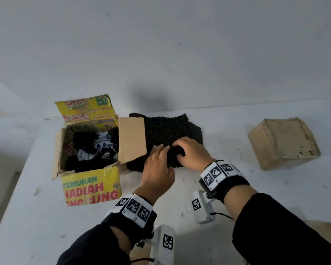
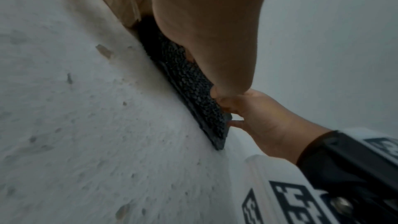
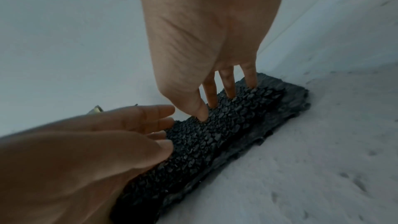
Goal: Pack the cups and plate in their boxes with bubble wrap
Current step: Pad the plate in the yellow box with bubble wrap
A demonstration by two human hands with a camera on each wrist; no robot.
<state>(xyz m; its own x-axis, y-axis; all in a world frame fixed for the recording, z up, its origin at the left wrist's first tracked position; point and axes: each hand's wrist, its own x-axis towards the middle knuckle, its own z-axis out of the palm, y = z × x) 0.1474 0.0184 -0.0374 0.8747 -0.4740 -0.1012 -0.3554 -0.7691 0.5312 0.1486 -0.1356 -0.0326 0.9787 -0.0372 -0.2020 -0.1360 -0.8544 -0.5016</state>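
Note:
A black bubble wrap sheet [image 1: 166, 129] lies folded on the white table, just right of an open yellow cardboard box [image 1: 92, 186]. Inside the box, blue-and-white cups [image 1: 101, 142] sit among more black wrap. My left hand [image 1: 159, 155] lies flat on the near part of the sheet with its fingers straight. My right hand [image 1: 185, 150] stands arched beside it, fingertips pressing down on the top layer. In the right wrist view, my right hand [image 3: 204, 31] has its thumb and fingers on the bubble wrap [image 3: 226, 125], with my left hand [image 3: 96, 142] alongside. No plate is visible.
A closed brown cardboard box [image 1: 283, 142] stands at the right of the table [image 1: 227, 197]. The open box's right flap [image 1: 132, 136] hangs over the sheet's left edge. A white wall runs directly behind the table.

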